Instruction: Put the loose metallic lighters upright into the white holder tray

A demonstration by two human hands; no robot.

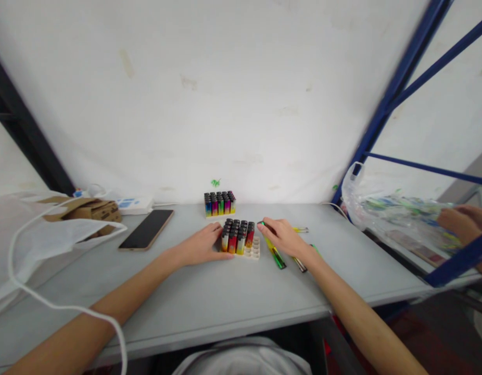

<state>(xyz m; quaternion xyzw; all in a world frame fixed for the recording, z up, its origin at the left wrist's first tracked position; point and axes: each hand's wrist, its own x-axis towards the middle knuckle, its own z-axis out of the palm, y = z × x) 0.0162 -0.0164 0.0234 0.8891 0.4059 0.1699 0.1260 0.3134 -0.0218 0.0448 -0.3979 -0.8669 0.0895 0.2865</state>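
Observation:
A white slotted tray [252,253] holds several upright lighters [233,238], with bare slots at its right end. My left hand [202,244] is closed round the tray's left side, thumb along the front edge. Right of the tray, my right hand [283,237] pinches a green-topped lighter [261,223]. Beneath and beside that hand lie more lighters, among them a green and yellow one [277,254]. Behind the tray, near the wall, stands a second block of colourful lighters [220,204].
A phone [147,229] lies at the left, beside a cardboard box [96,212] and a white plastic bag [49,234]. A white cable [65,306] hangs over the left front. Blue shelf posts [385,112] stand at the right, with a person's hands [459,221] beyond them.

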